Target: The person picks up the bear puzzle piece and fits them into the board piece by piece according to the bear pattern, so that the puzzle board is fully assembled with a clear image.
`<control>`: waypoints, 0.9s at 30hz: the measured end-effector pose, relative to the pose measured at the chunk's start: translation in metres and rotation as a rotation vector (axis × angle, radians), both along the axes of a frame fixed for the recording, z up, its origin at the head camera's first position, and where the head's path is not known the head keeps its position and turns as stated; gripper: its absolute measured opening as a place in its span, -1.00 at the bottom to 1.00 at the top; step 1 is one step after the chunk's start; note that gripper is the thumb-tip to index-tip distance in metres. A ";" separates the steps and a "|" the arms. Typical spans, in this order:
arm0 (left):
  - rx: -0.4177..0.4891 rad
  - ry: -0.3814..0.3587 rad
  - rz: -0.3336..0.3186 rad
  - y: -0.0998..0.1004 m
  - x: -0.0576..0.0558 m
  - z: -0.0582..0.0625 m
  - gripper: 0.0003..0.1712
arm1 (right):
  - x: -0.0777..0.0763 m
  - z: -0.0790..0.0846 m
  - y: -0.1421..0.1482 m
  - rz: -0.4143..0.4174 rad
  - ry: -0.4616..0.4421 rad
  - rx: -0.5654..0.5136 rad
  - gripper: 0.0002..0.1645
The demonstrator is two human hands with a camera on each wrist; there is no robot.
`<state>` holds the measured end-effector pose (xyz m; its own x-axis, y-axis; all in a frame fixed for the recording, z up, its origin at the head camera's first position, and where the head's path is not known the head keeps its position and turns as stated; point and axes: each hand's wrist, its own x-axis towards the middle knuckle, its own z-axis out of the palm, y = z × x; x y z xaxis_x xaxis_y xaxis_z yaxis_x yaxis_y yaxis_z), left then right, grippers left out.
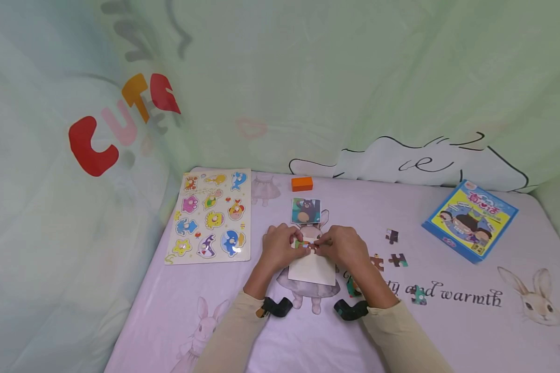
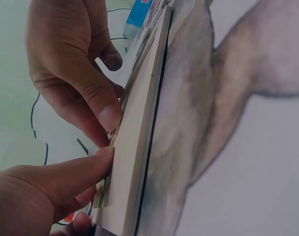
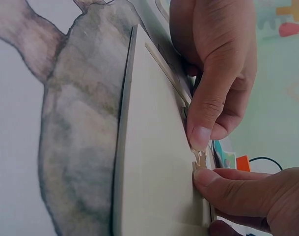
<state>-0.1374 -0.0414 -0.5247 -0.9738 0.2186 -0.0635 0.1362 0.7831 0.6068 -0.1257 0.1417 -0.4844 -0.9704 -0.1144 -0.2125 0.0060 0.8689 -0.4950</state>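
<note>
A pale wooden puzzle tray [image 1: 311, 272] lies in front of me, with a row of coloured jigsaw pieces [image 1: 302, 244] along its far edge. My left hand [image 1: 280, 248] and right hand [image 1: 343, 248] meet over that edge, thumb tips close together. In the right wrist view, a small jigsaw piece [image 3: 201, 160] shows between the two thumbs; the right hand [image 3: 252, 194] pinches it from below in that view, the left hand [image 3: 215, 64] from above. Fingers partly hide the piece. Just beyond the hands is a picture of a brown bear [image 1: 306, 211].
Loose jigsaw pieces lie to the right, among them a dark one [image 1: 392, 236] and a teal one [image 1: 418, 295]. A peg puzzle board [image 1: 224, 202] with sea animals is at the left. An orange block [image 1: 302, 184] stands at the back, a blue-and-yellow box [image 1: 471, 220] at the right.
</note>
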 end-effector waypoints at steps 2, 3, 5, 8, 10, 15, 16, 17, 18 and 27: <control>-0.001 0.000 0.000 0.000 0.000 0.000 -0.71 | 0.000 0.000 0.000 0.001 0.002 -0.003 -0.78; 0.000 0.001 0.000 0.000 0.001 0.001 -0.71 | 0.000 0.000 0.000 0.001 0.003 -0.003 -0.78; 0.002 0.001 0.000 0.000 0.001 0.001 -0.72 | 0.000 0.000 0.001 -0.001 0.004 -0.004 -0.78; 0.006 0.003 -0.002 0.000 0.001 0.002 -0.71 | 0.001 0.000 0.001 -0.002 0.003 -0.009 -0.78; 0.011 0.004 -0.004 0.000 0.002 0.002 -0.71 | 0.001 0.001 0.001 -0.001 0.003 -0.011 -0.79; 0.018 0.011 -0.003 -0.001 0.002 0.000 -0.71 | 0.002 0.000 0.000 -0.004 0.002 -0.009 -0.78; 0.014 0.013 -0.003 -0.001 0.002 -0.001 -0.72 | 0.002 0.000 0.000 -0.006 0.001 -0.008 -0.78; 0.007 0.014 -0.004 -0.001 0.002 -0.001 -0.72 | 0.001 0.000 0.000 -0.007 0.001 -0.008 -0.78; 0.001 0.017 -0.006 -0.001 0.003 -0.001 -0.72 | 0.001 0.000 0.000 -0.005 0.002 -0.009 -0.78; -0.027 0.027 -0.023 0.000 0.004 -0.002 -0.73 | 0.001 -0.004 0.001 -0.021 -0.010 -0.009 -0.78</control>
<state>-0.1335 -0.0418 -0.5266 -0.9700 0.2394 -0.0434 0.1703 0.7956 0.5814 -0.1249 0.1430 -0.4885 -0.9704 -0.0957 -0.2217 0.0296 0.8640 -0.5026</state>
